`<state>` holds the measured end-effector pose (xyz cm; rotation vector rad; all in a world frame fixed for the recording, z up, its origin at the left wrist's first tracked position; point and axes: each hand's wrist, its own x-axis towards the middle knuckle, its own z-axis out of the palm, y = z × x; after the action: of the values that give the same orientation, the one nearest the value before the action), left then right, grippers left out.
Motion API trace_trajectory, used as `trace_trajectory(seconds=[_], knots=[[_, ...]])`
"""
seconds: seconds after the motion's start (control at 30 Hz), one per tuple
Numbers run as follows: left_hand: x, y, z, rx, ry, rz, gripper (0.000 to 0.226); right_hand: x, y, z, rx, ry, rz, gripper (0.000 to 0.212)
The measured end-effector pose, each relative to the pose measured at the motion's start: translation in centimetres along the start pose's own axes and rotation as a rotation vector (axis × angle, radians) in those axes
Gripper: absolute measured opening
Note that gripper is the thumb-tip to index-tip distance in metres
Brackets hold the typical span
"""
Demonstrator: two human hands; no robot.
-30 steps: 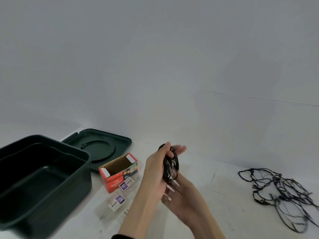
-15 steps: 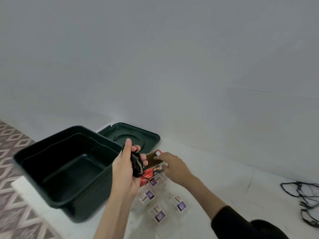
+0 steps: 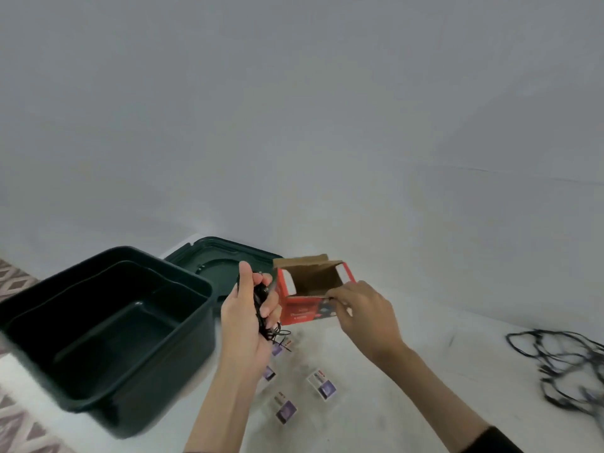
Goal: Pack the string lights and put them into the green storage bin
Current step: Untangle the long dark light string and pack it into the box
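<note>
Just right of the green storage bin (image 3: 108,256), the left grip (image 3: 248,318) is fisted round coiled string lights (image 3: 261,299), mostly hidden by the fingers, with stray ends poking out below. The right grip (image 3: 362,318) pinches the near edge of the open red box (image 3: 304,310); its label is unreadable. A loose strand (image 3: 562,364) lies on the tabletop (image 3: 392,403) far right, blurred and cut by the frame edge. The lid (image 3: 228,259) is half hidden behind the bin.
</note>
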<state>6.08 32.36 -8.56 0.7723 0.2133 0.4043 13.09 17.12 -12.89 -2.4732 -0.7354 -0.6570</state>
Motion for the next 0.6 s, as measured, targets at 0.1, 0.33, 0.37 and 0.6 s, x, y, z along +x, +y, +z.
trace_trajectory(seconds=[0.1,0.33,0.37,0.6], knots=[[-0.2,-2.9,3.0,0.049,-0.075,-0.047,0.038,-4.4,3.4,-2.9,-0.113,0.042,0.032,0.009],[-2.5,-11.9,8.7,0.322,-0.274,-0.101,0.039,-13.6,7.4,-6.4,-0.292,-0.010,0.131,0.016],[-2.9,-13.2,9.0,0.399,-0.319,-0.086,0.038,-14.4,7.7,-6.6,-0.287,-0.020,0.151,0.018],[-4.5,-20.4,8.3,1.060,-0.945,0.097,0.024,-17.4,9.5,-6.5,-0.146,-0.083,0.244,0.024]])
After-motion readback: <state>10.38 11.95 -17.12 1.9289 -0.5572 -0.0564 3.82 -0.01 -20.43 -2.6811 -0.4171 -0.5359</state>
